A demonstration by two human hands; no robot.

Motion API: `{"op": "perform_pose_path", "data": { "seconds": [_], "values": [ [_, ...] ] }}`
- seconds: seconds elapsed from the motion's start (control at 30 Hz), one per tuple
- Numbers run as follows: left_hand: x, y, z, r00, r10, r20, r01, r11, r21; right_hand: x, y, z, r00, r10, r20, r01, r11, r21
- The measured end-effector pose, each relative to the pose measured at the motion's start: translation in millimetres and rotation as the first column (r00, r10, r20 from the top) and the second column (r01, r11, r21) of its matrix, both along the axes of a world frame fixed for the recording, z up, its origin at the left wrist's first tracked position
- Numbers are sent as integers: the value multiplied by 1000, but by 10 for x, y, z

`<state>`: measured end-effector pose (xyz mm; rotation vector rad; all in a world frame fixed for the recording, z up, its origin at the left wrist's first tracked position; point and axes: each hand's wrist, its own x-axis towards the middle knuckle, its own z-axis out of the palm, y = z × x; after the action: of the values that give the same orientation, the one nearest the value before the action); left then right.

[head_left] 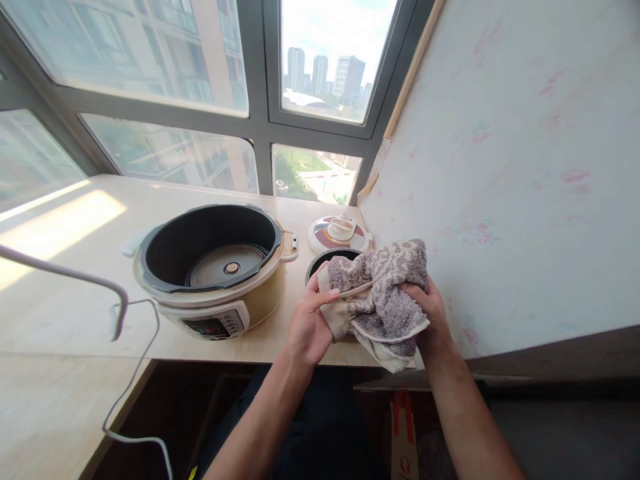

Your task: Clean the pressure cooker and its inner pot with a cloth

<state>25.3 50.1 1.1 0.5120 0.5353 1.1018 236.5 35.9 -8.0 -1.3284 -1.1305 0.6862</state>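
A grey and cream patterned towel (385, 293) hangs bunched between my two hands, above the counter's front edge. My left hand (313, 320) grips its left side, thumb on top. On the right side my right hand (430, 310) is closed round the cloth, its fingers partly hidden in the folds. Behind the towel sits a dark inner pot (333, 255), mostly covered from view. Just beyond that lies a white and reddish-brown cooker lid (340, 232), knob up. To the left stands an electric pressure cooker body (270, 300), without its lid, showing the heating plate (230, 260) inside.
A grey cord (133, 380) runs over the pale wooden counter (65, 320) and down its front. Another thick grey cable or bar (75, 267) crosses at far left. Windows (260, 67) rise behind; a flowered wall (525, 167) borders the right. Below hangs a paper bag (404, 440).
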Motion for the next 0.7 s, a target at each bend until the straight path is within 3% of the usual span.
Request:
{"op": "perform_pose_path", "data": {
  "seconds": [0.07, 0.17, 0.27, 0.37, 0.47, 0.57, 0.63, 0.7],
  "values": [
    [33, -38, 3, 999, 47, -15, -46, 998, 42, -73, -19, 75, 996, -41, -84, 37, 998, -52],
    [134, -147, 19, 995, 94, -37, -85, 975, 203, -206, -20, 131, 996, -81, 49, 82, 996, -23],
    [242, -302, 55, 987, 113, -112, -60, 917, 395, -369, -16, 167, 978, -114, 174, 111, 993, 26],
    [284, -430, 95, 928, 206, -311, 1, 833, 554, -541, -60, 227, 979, -98, 176, 94, 995, 29],
    [262, -486, 125, 829, 341, -443, 30, 765, 644, -651, -158, 306, 997, 82, 7, -82, 997, -12],
    [215, -490, 147, 796, 416, -439, -18, 743, 670, -633, -266, 363, 911, 287, -298, -310, 950, -31],
    [179, -483, 160, 806, 429, -407, -73, 755, 652, -561, -309, 373, 847, 322, -423, -356, 934, -3],
    [140, -473, 170, 840, 402, -365, -100, 775, 623, -478, -314, 362, 841, 283, -461, -313, 950, 12]
  ]
}}
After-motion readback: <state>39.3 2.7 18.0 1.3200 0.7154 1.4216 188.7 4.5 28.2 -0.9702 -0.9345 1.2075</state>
